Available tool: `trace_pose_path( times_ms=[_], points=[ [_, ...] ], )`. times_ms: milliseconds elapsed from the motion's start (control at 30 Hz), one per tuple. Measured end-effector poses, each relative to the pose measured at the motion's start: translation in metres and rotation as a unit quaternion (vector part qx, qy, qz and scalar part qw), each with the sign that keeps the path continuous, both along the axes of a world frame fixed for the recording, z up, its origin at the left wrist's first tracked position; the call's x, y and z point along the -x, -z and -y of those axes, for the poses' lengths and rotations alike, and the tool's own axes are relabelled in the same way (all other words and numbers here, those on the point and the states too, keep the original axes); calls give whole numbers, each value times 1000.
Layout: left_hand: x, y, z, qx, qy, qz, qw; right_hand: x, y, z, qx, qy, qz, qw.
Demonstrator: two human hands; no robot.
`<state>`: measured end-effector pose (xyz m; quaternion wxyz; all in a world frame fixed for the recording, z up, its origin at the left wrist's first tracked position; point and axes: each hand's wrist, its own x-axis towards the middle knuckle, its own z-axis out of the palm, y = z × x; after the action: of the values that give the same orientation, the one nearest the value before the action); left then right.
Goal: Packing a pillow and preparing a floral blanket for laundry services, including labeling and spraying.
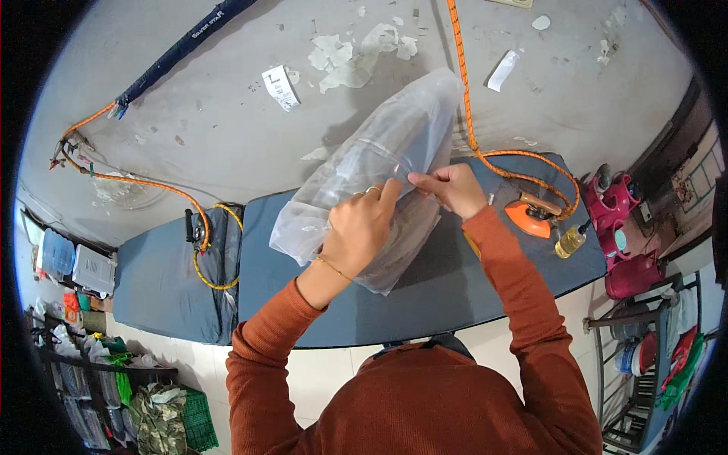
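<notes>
A large translucent plastic bag (364,165) stands raised over the blue-grey padded ironing table (443,296), its lower edge near the cloth. My left hand (361,227), with rings and a thin bracelet, pinches the bag's film near its middle. Close beside it, my right hand (449,187) grips the film between thumb and fingers. Some folds of the bag hang below my hands. Whether anything lies inside the bag, I cannot tell. Part of something yellow shows beside my right wrist, mostly hidden.
An orange iron (529,219) and a bottle of yellow liquid (570,240) are on the right of the table. Another iron (199,230) with a yellow cord is at the left. Pink gas cylinders (631,278) stand beyond the right end; a green crate (198,421) is lower left.
</notes>
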<state>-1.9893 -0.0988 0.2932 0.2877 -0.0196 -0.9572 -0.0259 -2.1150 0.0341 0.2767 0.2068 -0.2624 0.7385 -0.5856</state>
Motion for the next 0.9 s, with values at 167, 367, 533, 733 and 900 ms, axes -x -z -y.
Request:
trace_pose_path(
  times_ms=[167, 367, 533, 733, 900],
  points=[
    [2, 3, -6, -7, -16, 15, 1000, 4, 35, 1, -24, 21, -18, 999],
    [7, -5, -7, -22, -24, 20, 999, 8, 76, -10, -63, 38, 50, 996],
    [-15, -48, -13, -24, 20, 41, 999, 35, 105, -18, -101, 7, -33, 994],
    [-85, -94, 43, 30, -91, -38, 995, 151, 24, 14, 136, 79, -104, 982],
    [-90, -56, 78, -364, -49, 77, 927, 190, -14, 83, 62, 56, -171, 982]
  ],
)
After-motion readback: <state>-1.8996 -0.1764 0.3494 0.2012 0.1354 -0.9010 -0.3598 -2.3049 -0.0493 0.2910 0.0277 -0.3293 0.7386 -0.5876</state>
